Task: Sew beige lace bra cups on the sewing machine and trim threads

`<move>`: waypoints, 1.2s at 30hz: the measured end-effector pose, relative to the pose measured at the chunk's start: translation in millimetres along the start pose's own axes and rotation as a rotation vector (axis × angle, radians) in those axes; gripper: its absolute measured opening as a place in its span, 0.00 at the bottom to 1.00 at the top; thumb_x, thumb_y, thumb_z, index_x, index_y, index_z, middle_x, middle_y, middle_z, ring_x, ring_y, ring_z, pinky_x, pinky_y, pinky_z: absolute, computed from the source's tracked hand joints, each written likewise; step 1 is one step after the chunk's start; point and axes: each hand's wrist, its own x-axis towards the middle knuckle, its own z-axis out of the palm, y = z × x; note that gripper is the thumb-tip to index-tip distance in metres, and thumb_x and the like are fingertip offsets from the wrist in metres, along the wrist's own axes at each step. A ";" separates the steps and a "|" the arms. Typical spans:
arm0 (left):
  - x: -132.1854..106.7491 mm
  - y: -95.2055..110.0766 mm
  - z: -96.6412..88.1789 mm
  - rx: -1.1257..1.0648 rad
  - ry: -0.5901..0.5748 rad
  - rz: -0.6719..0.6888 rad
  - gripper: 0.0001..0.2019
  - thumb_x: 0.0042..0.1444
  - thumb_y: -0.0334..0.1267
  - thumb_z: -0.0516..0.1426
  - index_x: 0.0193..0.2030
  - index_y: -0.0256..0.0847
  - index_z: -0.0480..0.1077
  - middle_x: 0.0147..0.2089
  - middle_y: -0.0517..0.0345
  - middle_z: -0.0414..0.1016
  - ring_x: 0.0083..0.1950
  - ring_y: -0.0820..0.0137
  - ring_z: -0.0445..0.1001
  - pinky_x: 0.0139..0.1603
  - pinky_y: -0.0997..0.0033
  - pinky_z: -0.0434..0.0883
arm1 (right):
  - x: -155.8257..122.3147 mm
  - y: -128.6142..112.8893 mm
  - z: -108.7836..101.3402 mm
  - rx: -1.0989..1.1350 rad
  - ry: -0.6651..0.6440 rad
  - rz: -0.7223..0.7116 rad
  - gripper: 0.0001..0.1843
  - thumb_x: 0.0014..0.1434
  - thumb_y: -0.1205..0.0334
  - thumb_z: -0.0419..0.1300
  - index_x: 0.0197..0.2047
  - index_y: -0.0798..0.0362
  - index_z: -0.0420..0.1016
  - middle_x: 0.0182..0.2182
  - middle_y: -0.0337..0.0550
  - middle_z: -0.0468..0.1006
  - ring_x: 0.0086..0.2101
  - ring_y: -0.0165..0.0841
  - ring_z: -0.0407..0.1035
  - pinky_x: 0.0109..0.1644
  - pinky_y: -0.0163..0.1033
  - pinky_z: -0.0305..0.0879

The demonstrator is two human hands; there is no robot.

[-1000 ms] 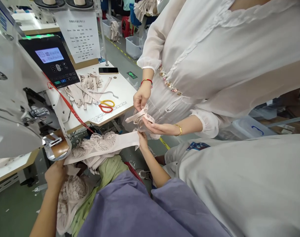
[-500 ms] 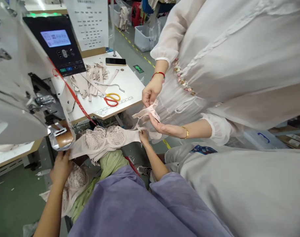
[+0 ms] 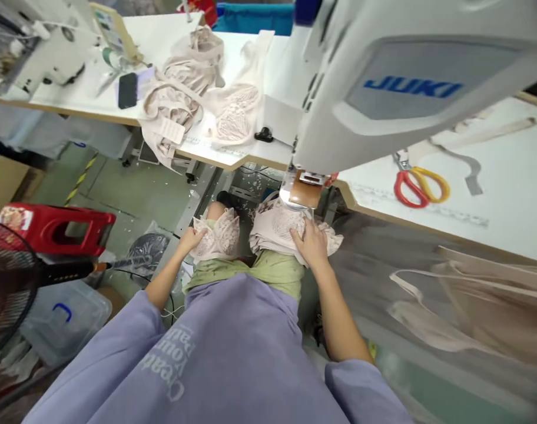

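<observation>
My left hand [image 3: 191, 241] is closed on the edge of a pale pink lace bra [image 3: 219, 238] lying over my left knee. On my right thigh rests a pile of similar bras [image 3: 272, 231], just under the head of the sewing machine [image 3: 301, 191]. My right hand [image 3: 313, 242] has its thumb and fingers on the right side of a bra in that pile; its fingertips are partly hidden near the machine.
More pale bras [image 3: 237, 112] and straps lie on the white table [image 3: 140, 29] beside a phone [image 3: 127, 90]. Red and yellow scissors [image 3: 421, 185] lie to the right. A red stool [image 3: 74, 227], a fan [image 3: 7, 282] and a clear bin [image 3: 65, 318] stand left. Blurred pale clothing [image 3: 480, 300] appears at right.
My view has swung left, leaving the co-worker's hands out of sight. My right hand has left the bra's far end for the pile by the machine; my left hand has moved to the other bra.
</observation>
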 end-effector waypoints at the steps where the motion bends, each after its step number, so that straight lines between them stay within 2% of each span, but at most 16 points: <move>1: -3.8 -4.1 4.4 -0.007 -0.007 -0.005 0.18 0.66 0.48 0.58 0.56 0.37 0.71 0.53 0.49 0.75 0.50 0.63 0.77 0.51 0.54 0.76 | 0.9 -3.1 1.1 -0.016 -0.026 0.017 0.34 0.63 0.45 0.55 0.64 0.59 0.65 0.60 0.65 0.71 0.60 0.52 0.64 0.66 0.62 0.56; 3: -13.6 -10.2 8.5 -0.018 0.007 0.009 0.16 0.66 0.48 0.57 0.50 0.36 0.72 0.48 0.51 0.76 0.47 0.64 0.76 0.50 0.56 0.75 | -2.4 -9.4 -1.1 -0.008 0.012 0.030 0.35 0.62 0.44 0.55 0.63 0.61 0.65 0.59 0.66 0.71 0.59 0.52 0.65 0.65 0.61 0.58; 6: -34.7 -13.5 3.4 -0.056 0.052 0.082 0.16 0.68 0.45 0.53 0.34 0.36 0.71 0.38 0.51 0.76 0.44 0.62 0.75 0.47 0.62 0.69 | -17.4 -33.4 -5.1 0.088 0.164 -0.030 0.34 0.61 0.44 0.57 0.62 0.60 0.66 0.61 0.65 0.68 0.62 0.50 0.62 0.67 0.59 0.57; 8: -54.0 -8.8 -2.9 -0.097 0.086 0.150 0.18 0.67 0.44 0.51 0.26 0.40 0.66 0.32 0.51 0.73 0.43 0.61 0.74 0.43 0.66 0.64 | -31.1 -63.8 -0.9 0.191 0.120 -0.113 0.33 0.62 0.44 0.57 0.63 0.57 0.66 0.61 0.62 0.68 0.63 0.48 0.61 0.68 0.58 0.56; 10: -76.4 2.8 -8.7 -0.151 0.084 0.238 0.20 0.65 0.45 0.51 0.22 0.42 0.60 0.27 0.55 0.69 0.38 0.64 0.71 0.39 0.69 0.60 | -43.8 -101.0 9.0 0.295 -0.134 -0.220 0.36 0.62 0.42 0.59 0.66 0.54 0.63 0.63 0.60 0.67 0.64 0.46 0.61 0.68 0.55 0.57; 13: -107.1 28.6 -18.5 -0.257 -0.001 0.391 0.24 0.64 0.51 0.50 0.20 0.42 0.55 0.21 0.62 0.59 0.28 0.70 0.63 0.32 0.71 0.56 | -53.4 -150.0 22.8 0.375 -0.540 -0.355 0.45 0.57 0.41 0.64 0.70 0.54 0.59 0.66 0.59 0.65 0.65 0.47 0.61 0.67 0.52 0.58; 16: -121.6 55.5 -34.2 -0.360 -0.069 0.503 0.25 0.63 0.55 0.51 0.21 0.41 0.57 0.21 0.65 0.56 0.25 0.74 0.59 0.29 0.73 0.57 | -53.5 -172.9 17.0 0.397 -0.739 -0.324 0.34 0.58 0.41 0.64 0.59 0.56 0.71 0.50 0.53 0.79 0.49 0.45 0.73 0.54 0.47 0.67; 19: -118.9 82.7 -49.3 -0.528 -0.056 0.572 0.17 0.60 0.52 0.57 0.30 0.40 0.67 0.28 0.63 0.68 0.31 0.73 0.66 0.33 0.74 0.63 | -56.6 -173.8 -15.9 0.464 -0.721 -0.246 0.23 0.61 0.42 0.60 0.44 0.56 0.76 0.34 0.44 0.80 0.36 0.37 0.73 0.41 0.38 0.65; 20: -116.9 92.8 -52.1 -0.635 -0.126 0.587 0.15 0.58 0.51 0.60 0.34 0.39 0.70 0.32 0.61 0.72 0.34 0.72 0.69 0.36 0.74 0.66 | -59.6 -172.2 -31.8 0.481 -0.694 -0.243 0.22 0.62 0.43 0.60 0.41 0.56 0.76 0.32 0.42 0.79 0.34 0.36 0.73 0.39 0.37 0.64; 22: -115.8 115.1 -53.0 -0.857 -0.409 0.591 0.17 0.54 0.52 0.64 0.36 0.39 0.74 0.36 0.56 0.76 0.38 0.69 0.73 0.39 0.71 0.70 | -67.5 -168.9 -68.8 0.469 -0.660 -0.237 0.21 0.63 0.43 0.59 0.38 0.55 0.75 0.30 0.40 0.77 0.32 0.34 0.71 0.37 0.35 0.63; 24: -122.3 139.4 -50.2 -0.969 -0.695 0.572 0.20 0.51 0.56 0.66 0.30 0.38 0.73 0.31 0.55 0.75 0.33 0.69 0.73 0.35 0.71 0.70 | -76.4 -166.3 -110.2 0.432 -0.612 -0.186 0.20 0.64 0.44 0.59 0.38 0.54 0.74 0.31 0.40 0.78 0.33 0.34 0.72 0.37 0.35 0.64; 26: -137.1 163.3 -47.7 -1.021 -0.798 0.581 0.23 0.50 0.58 0.66 0.27 0.38 0.69 0.26 0.59 0.71 0.27 0.73 0.68 0.30 0.73 0.67 | -84.3 -163.0 -152.1 0.431 -0.589 -0.132 0.19 0.65 0.45 0.57 0.41 0.54 0.74 0.34 0.42 0.79 0.34 0.34 0.72 0.38 0.35 0.65; 29: -167.1 192.4 -50.5 -1.125 -0.808 0.636 0.20 0.54 0.55 0.65 0.31 0.38 0.68 0.26 0.64 0.67 0.25 0.78 0.63 0.30 0.77 0.64 | -90.8 -152.8 -202.7 0.490 -0.733 -0.218 0.19 0.67 0.44 0.56 0.42 0.52 0.74 0.32 0.41 0.79 0.31 0.32 0.71 0.34 0.34 0.66; 31: -184.1 204.8 -55.2 -1.124 -0.760 0.685 0.17 0.58 0.52 0.64 0.34 0.39 0.70 0.29 0.64 0.68 0.27 0.78 0.64 0.30 0.77 0.63 | -89.0 -142.2 -218.3 0.476 -0.798 -0.284 0.20 0.66 0.43 0.57 0.40 0.52 0.75 0.27 0.39 0.76 0.28 0.30 0.69 0.31 0.33 0.65; 33: -194.2 212.0 -58.8 -1.031 -0.657 0.743 0.16 0.61 0.51 0.62 0.35 0.39 0.71 0.31 0.63 0.68 0.29 0.77 0.64 0.31 0.77 0.63 | -81.7 -130.4 -216.2 0.425 -0.650 -0.210 0.20 0.63 0.42 0.60 0.43 0.52 0.75 0.31 0.40 0.78 0.31 0.32 0.72 0.34 0.35 0.68; 36: -196.8 215.7 -58.4 -0.879 -0.546 0.812 0.15 0.63 0.50 0.59 0.35 0.39 0.72 0.30 0.63 0.68 0.30 0.75 0.63 0.31 0.76 0.62 | -64.5 -116.4 -189.5 0.510 -0.303 -0.058 0.27 0.60 0.43 0.64 0.56 0.49 0.71 0.52 0.47 0.77 0.51 0.38 0.73 0.55 0.42 0.70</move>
